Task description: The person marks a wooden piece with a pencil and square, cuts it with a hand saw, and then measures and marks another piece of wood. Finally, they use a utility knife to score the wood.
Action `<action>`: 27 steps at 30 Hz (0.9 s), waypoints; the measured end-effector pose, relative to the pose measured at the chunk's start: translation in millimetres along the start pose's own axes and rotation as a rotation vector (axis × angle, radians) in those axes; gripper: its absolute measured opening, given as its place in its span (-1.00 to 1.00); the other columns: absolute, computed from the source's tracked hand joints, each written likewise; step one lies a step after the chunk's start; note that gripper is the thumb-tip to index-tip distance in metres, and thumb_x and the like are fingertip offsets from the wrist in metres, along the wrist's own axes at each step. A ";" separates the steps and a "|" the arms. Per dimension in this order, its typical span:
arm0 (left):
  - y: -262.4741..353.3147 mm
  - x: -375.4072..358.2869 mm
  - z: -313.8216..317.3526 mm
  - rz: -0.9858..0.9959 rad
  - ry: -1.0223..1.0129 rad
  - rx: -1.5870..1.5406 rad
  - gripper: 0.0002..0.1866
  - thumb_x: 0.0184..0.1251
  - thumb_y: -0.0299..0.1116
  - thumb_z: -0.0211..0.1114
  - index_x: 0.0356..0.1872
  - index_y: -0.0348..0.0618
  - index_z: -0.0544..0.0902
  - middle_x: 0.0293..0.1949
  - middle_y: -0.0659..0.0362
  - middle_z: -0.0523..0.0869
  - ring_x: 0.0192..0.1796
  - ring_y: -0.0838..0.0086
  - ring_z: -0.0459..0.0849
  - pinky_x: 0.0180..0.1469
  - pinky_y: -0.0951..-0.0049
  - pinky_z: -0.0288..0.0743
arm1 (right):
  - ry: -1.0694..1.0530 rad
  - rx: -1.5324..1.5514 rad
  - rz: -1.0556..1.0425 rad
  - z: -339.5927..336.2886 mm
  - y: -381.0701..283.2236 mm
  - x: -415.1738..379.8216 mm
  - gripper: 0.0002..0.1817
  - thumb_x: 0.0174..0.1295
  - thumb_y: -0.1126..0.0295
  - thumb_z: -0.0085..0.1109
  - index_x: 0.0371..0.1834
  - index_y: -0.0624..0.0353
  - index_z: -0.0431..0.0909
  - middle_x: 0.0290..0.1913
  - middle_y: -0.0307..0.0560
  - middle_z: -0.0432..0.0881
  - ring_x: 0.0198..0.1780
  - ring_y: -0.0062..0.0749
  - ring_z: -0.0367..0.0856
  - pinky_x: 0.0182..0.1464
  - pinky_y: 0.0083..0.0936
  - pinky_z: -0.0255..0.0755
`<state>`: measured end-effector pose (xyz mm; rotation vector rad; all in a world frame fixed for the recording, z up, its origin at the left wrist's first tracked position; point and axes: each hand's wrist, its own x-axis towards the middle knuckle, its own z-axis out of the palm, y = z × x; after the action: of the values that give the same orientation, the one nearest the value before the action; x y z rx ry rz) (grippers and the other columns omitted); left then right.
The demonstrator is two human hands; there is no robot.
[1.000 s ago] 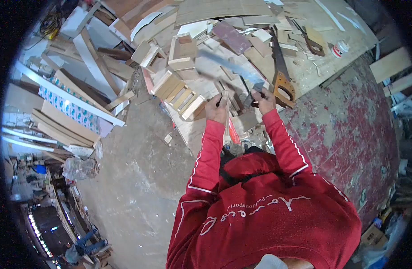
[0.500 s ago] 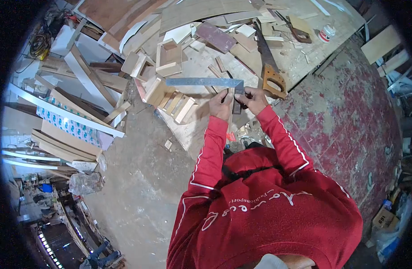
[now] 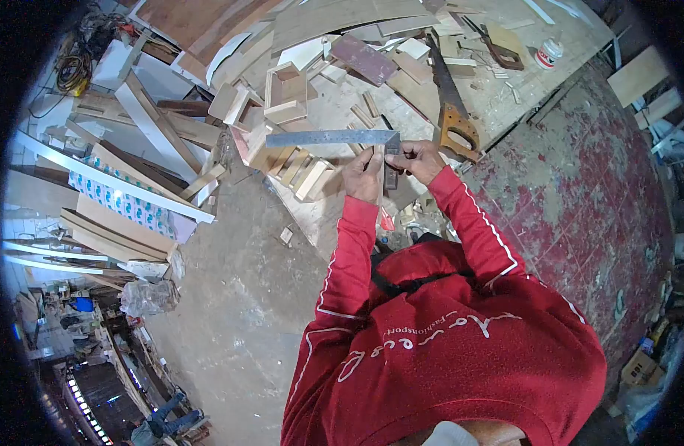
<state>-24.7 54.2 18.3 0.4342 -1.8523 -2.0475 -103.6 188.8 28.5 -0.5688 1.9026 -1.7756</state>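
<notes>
A metal try square (image 3: 327,137) is held up over the front of the worktable, its long blade pointing left and its dark stock hanging down. My right hand (image 3: 420,160) is closed, with thumb and finger pinching the stock near the corner. Beside it my left hand (image 3: 363,177) is closed around a narrow pale wood strip (image 3: 380,152), which lies along the stock's left side; most of that strip is hidden by the fingers. Behind the blade's left part stands a small slatted wooden piece (image 3: 301,169) on the table.
A handsaw (image 3: 453,111) lies right of my hands. Another saw (image 3: 498,48) and a white bottle (image 3: 549,53) are farther back. Small wooden boxes (image 3: 286,93) and a purple board (image 3: 363,59) sit among offcuts. Long boards (image 3: 119,182) are stacked at left, beside the concrete floor (image 3: 230,297).
The try square has swung slightly, its blade's left end now a little farther left. My right hand has shifted its finger grip near the corner. The whole view has moved slightly.
</notes>
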 end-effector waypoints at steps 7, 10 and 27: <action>4.4 -5.7 4.9 0.059 -0.044 0.021 -0.79 0.30 -0.50 0.13 -0.11 -0.34 0.60 -0.25 0.24 0.65 -0.24 0.65 0.53 -0.14 0.61 0.42 | 0.039 -0.060 -0.046 4.0 16.0 2.1 -0.64 0.03 0.27 0.35 -0.71 0.26 0.46 -0.72 -0.34 0.29 -0.60 -0.69 0.21 -0.56 -0.56 0.15; 7.8 -7.8 10.0 0.121 0.013 0.026 -0.82 0.29 -0.49 0.16 -0.15 -0.33 0.62 -0.31 0.27 0.65 -0.29 0.68 0.51 -0.22 0.62 0.42 | 0.045 -0.022 -0.053 3.1 12.7 -2.2 -0.66 0.04 0.28 0.35 -0.70 0.26 0.46 -0.71 -0.36 0.29 -0.59 -0.69 0.20 -0.55 -0.57 0.16; -0.5 -6.3 -1.4 0.065 0.012 -0.014 -0.76 0.33 -0.42 0.17 -0.08 -0.33 0.62 -0.23 0.23 0.67 -0.23 0.63 0.56 -0.13 0.60 0.45 | 0.011 -0.119 -0.134 4.5 -15.7 -10.3 -0.70 0.03 0.29 0.34 -0.60 0.30 0.50 -0.69 -0.25 0.34 -0.56 -0.64 0.25 -0.50 -0.53 0.21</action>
<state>-18.5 55.8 17.7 0.3767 -1.8191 -2.0094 -93.0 190.2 44.6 -0.7459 2.0309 -1.7577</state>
